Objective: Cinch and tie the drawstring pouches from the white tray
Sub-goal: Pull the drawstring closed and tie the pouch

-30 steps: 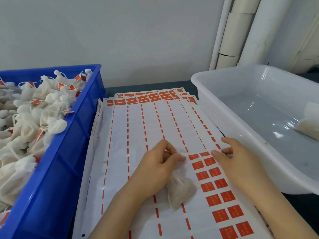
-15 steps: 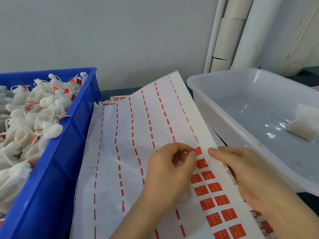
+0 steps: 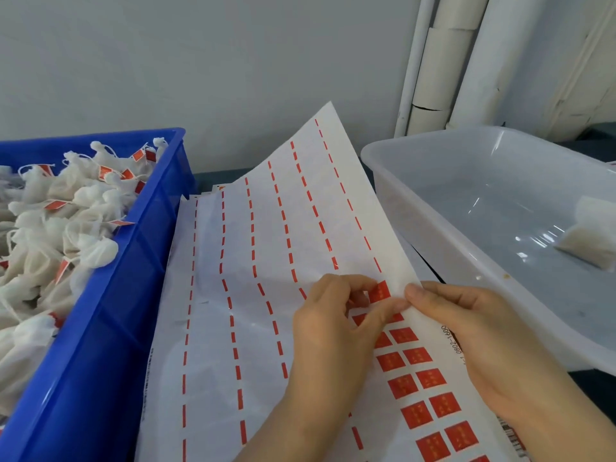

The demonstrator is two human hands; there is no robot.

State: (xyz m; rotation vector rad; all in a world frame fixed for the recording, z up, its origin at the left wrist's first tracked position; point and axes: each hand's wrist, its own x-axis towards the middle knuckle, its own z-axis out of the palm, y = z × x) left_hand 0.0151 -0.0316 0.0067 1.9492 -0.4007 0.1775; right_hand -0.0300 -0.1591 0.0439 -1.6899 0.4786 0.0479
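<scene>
A white sticker sheet (image 3: 266, 261) with rows of red stickers lies between the two bins, its right edge lifted. My right hand (image 3: 483, 345) grips that edge, thumb on top. My left hand (image 3: 333, 331) pinches a red sticker (image 3: 380, 291) at the top of the sticker rows. The white tray (image 3: 400, 195) stands at the right, and one untied pouch (image 3: 590, 235) lies inside near its right end. No pouch shows under my left hand.
A blue crate (image 3: 110, 328) at the left is heaped with tied white pouches (image 3: 66, 221) carrying red tags. More sticker sheets lie under the lifted one. White pipes (image 3: 443, 61) run up the wall behind the tray.
My right hand has lifted the sheet's right edge off the stack. My left hand has moved onto the top red sticker, and the pouch seen under it earlier is out of sight.
</scene>
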